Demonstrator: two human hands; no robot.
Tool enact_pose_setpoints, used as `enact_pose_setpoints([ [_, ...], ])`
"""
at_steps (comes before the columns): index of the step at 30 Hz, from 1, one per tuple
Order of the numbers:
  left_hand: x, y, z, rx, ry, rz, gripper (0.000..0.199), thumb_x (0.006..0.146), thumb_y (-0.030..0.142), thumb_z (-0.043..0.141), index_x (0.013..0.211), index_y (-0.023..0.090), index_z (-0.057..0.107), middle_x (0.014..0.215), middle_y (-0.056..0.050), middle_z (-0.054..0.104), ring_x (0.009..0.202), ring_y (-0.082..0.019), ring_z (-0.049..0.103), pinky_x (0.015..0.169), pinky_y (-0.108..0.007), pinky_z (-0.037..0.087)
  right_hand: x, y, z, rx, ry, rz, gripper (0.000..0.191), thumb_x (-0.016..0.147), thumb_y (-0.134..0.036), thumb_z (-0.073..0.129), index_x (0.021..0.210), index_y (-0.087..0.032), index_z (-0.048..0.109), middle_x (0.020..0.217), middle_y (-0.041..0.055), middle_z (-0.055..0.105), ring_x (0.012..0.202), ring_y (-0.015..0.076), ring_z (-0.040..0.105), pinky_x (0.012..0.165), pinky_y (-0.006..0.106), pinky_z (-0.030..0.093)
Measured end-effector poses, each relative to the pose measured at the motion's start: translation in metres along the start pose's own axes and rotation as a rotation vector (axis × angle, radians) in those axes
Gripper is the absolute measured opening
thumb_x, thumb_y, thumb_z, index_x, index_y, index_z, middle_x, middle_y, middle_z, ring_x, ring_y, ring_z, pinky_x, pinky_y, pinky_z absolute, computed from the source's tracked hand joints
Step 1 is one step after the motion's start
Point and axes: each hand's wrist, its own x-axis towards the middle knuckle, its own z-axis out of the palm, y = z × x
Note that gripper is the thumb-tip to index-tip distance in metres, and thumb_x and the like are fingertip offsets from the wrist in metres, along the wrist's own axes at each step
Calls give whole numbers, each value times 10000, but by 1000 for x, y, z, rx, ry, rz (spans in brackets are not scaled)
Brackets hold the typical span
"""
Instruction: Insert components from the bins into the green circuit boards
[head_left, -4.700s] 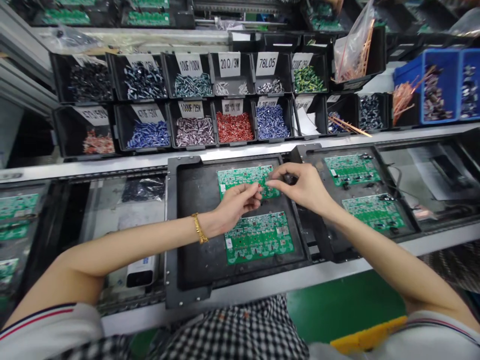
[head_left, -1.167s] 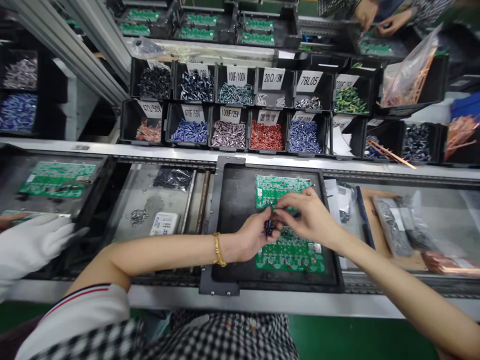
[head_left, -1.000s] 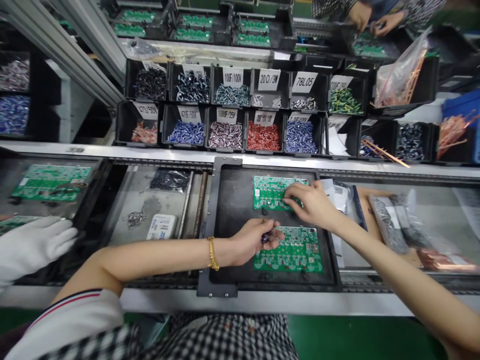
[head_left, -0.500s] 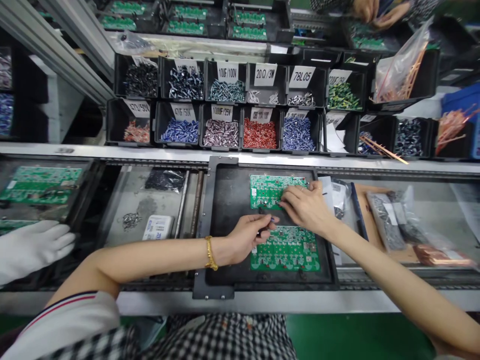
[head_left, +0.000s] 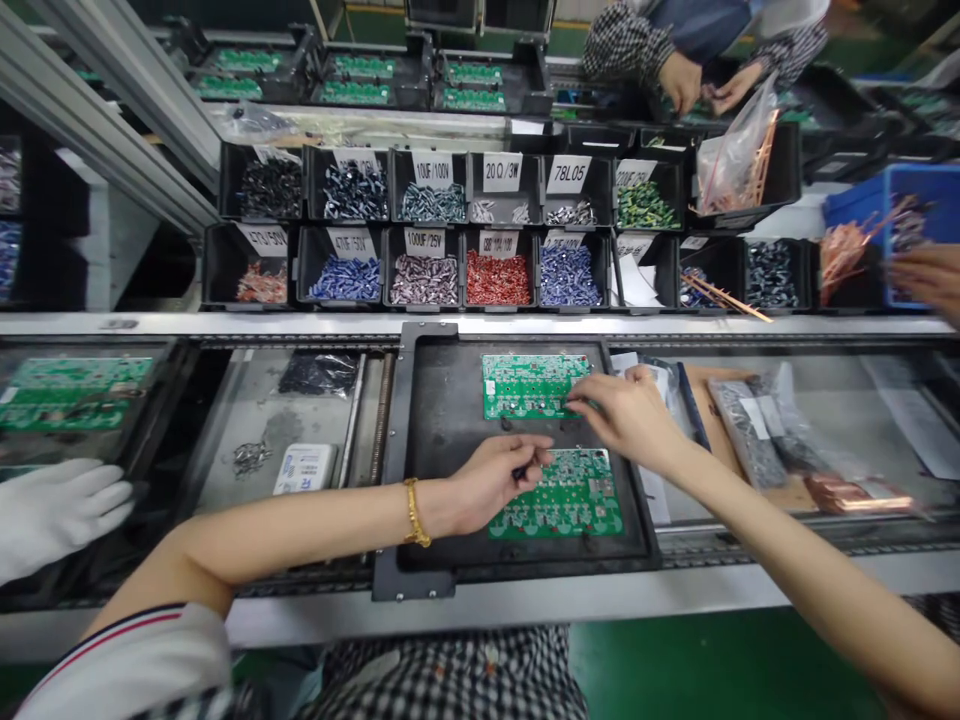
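Observation:
Two green circuit boards lie in a black tray (head_left: 442,430), the upper board (head_left: 525,385) beyond the lower board (head_left: 562,505). My left hand (head_left: 495,480), with a gold bracelet at the wrist, is over the left part of the lower board. Its fingers are curled around small dark electronic components (head_left: 519,472), whose exact kind I cannot tell. My right hand (head_left: 630,410) reaches in from the right, its fingertips pinched at the near right corner of the upper board. Whatever is between those fingertips is hidden.
Behind the tray stand two rows of labelled black bins with blue capacitors (head_left: 345,278), red components (head_left: 496,278) and other parts. A co-worker's white-gloved hand (head_left: 67,515) is at left; another person's hand (head_left: 930,280) is at right, by a blue bin (head_left: 851,208). Bagged parts (head_left: 757,430) lie right.
The view has shifted slightly. My right hand has drawn back a little, uncovering more of the upper board. My left fingers have loosened slightly. Another person's hand has appeared at the right edge.

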Motion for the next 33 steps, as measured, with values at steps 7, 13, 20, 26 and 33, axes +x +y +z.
enact_pose_setpoints([
  [7,4,-3,-6,72,-24,28,190,766,240,674,748,58,626,651,9,462,480,-11,302,439,-161,184,2,28,14,-72,-50,-18,181,883,-171,417,862,-187,596,925,22,675,834,187,593,676,318,167],
  [13,5,-1,-8,30,17,27,139,800,107,595,908,58,666,738,-23,517,531,-21,389,490,-151,272,1,22,16,-213,-28,-83,233,892,-137,366,840,-167,591,871,38,669,737,174,557,696,333,161],
  [20,10,-2,-11,20,13,26,202,798,258,639,804,55,640,683,-4,485,503,-17,355,448,-148,222,-2,18,14,-206,8,-29,204,902,-240,459,784,-164,607,822,32,681,695,177,575,714,343,184],
  [26,5,-4,-11,40,-53,52,236,786,289,654,748,62,599,669,-4,479,502,-19,357,463,-148,230,-12,-28,-3,269,45,34,176,868,-355,535,824,-210,623,839,2,702,735,155,614,718,328,251],
  [33,-18,9,-19,105,-27,13,171,872,67,440,886,44,609,774,-57,542,572,-52,440,544,-186,327,-41,-62,1,215,29,-39,131,878,-267,513,813,-179,586,807,10,674,715,139,588,703,319,236],
])
